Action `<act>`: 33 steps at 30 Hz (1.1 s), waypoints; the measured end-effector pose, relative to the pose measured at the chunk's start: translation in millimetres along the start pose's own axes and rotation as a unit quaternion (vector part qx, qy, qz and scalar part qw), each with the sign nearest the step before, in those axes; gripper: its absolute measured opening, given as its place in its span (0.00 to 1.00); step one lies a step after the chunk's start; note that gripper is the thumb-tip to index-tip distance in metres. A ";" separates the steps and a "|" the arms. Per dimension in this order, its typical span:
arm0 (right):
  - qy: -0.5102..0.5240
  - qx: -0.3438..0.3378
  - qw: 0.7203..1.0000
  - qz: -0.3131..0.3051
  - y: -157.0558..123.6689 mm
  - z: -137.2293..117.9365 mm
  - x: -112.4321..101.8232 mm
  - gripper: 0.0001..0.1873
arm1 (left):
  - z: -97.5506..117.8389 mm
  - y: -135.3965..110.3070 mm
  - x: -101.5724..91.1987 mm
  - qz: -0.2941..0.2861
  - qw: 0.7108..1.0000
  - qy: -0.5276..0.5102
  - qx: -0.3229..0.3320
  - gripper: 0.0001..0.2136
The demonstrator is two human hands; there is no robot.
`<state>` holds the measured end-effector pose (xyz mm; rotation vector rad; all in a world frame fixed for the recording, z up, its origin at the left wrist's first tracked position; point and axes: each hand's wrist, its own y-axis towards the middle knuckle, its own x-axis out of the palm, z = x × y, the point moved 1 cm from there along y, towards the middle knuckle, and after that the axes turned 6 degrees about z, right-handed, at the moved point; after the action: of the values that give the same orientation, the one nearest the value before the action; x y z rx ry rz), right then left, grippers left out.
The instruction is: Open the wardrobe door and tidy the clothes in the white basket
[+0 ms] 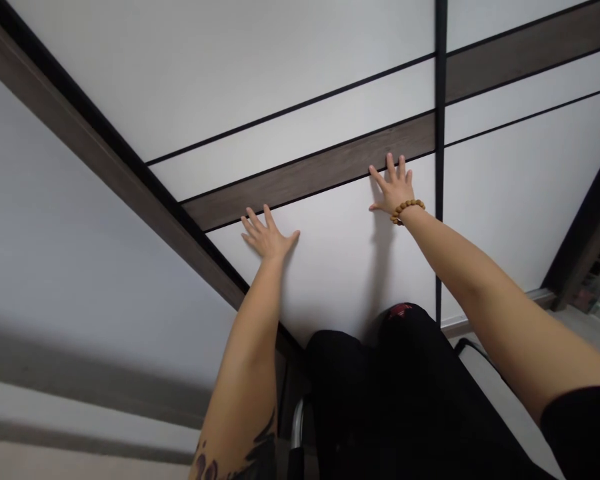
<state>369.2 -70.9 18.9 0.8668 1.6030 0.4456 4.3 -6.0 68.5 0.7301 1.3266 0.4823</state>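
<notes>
The left hand [267, 235] and right hand [394, 193] are bearing on the white panel [340, 267], both grips open and empty, fingers spread for even contact.

White panel [337, 280] lies free between the left hand [269, 233] and right hand [395, 190]. A wood rail [310, 175] blocks the way just above the fingers, a black upright [439, 200] to the right, black trousers [380, 400] below.

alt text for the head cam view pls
Two bare hands, the left hand and the right hand, rest flat with fingers spread on a white panel just below a dark wood-grain rail. A wooden bead bracelet circles the right wrist, and the left forearm is tattooed.
</notes>
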 end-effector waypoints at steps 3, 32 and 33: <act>-0.009 0.008 1.000 -0.006 0.4 6.2 -2.3 0.70 | -26.3 -0.5 1.2 -0.011 1.000 0.002 -0.007 0.60; -0.041 -0.060 0.997 0.016 -13.9 -112.4 9.4 0.64 | -133.9 15.4 10.5 0.051 0.984 -0.163 -0.040 0.54; -0.042 -0.054 0.998 0.013 -15.3 -113.0 6.6 0.64 | -136.1 17.2 13.7 0.034 0.980 -0.183 -0.076 0.54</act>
<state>256.5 -56.0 29.3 0.8147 1.4779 0.5043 -124.4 42.8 61.1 0.7005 0.9139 0.4726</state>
